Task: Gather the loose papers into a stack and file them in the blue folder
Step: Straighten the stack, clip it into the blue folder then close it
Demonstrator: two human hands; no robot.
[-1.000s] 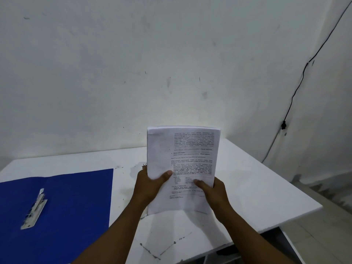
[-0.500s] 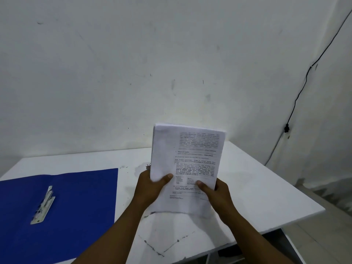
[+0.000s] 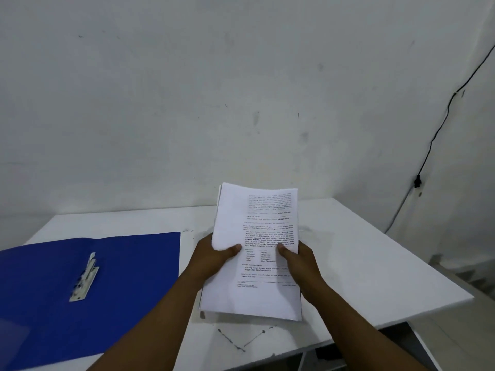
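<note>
Above the white table (image 3: 375, 263), both hands' fingers clamped on paper stack (image 3: 257, 295), print mostly illegible.

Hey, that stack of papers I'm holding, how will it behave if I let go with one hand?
The paper stack would probably sag: loose sheets, already curving between the left hand and right hand. Sheets may fan apart; edges at the top left corner look uneven. Likely light enough for one hand.

White table (image 3: 375, 263) vs scuffed white wall (image 3: 187, 103), black cable (image 3: 439, 129) at rt corner.
</note>
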